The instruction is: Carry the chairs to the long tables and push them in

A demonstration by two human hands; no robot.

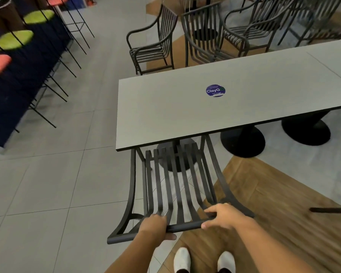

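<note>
At the far left, bar stools with green and orange seats line a dark counter, blurred and cut off by the frame edge. Near the bottom, the left hand reaches forward from a bare forearm and grips the top rail of a black slatted chair, its fingers curled over the rail and the thumb underneath. Just to its right, the right hand holds the same rail, fingers wrapped over it and pressed together; the thumb is hidden. The chair's seat and front legs are tucked out of sight beneath the near edge of the grey worktop, which carries a round blue sticker whose small print is unreadable. Past the far edge stand more black chairs, partly hidden. White shoes show at the bottom edge.
</note>
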